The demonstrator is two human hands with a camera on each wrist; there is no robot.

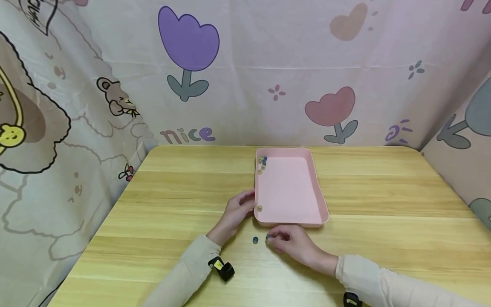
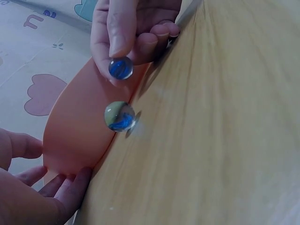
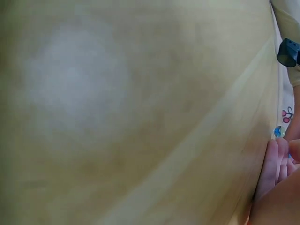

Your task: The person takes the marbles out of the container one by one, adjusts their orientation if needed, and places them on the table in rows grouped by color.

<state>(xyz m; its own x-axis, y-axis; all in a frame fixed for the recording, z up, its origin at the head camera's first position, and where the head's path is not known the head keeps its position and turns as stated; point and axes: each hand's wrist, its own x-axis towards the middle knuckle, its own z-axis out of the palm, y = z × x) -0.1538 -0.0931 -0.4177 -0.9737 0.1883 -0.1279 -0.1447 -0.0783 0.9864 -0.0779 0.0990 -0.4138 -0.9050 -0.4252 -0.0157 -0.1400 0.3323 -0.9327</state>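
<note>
In the head view, my right hand point(image 1: 295, 245) pinches a marble point(image 1: 268, 236) at thumb and fingertip, close in front of the pink tray point(image 1: 291, 187). The left wrist view shows that marble point(image 2: 121, 68) as clear glass with a blue swirl. Another marble point(image 1: 255, 240), clear with blue and yellow-green swirls, lies on the table between my hands. My left hand point(image 1: 235, 215) rests against the outside of the tray's left wall, its fingers touching it near the front corner. In the right wrist view, the right hand point(image 3: 276, 164) shows only at the lower right edge.
Inside the tray, several marbles point(image 1: 263, 162) gather at the back left corner. One yellowish marble point(image 1: 259, 208) lies by the left wall near the front. The wooden table point(image 1: 383, 192) meets a printed cloth point(image 1: 249, 106) behind and at the sides.
</note>
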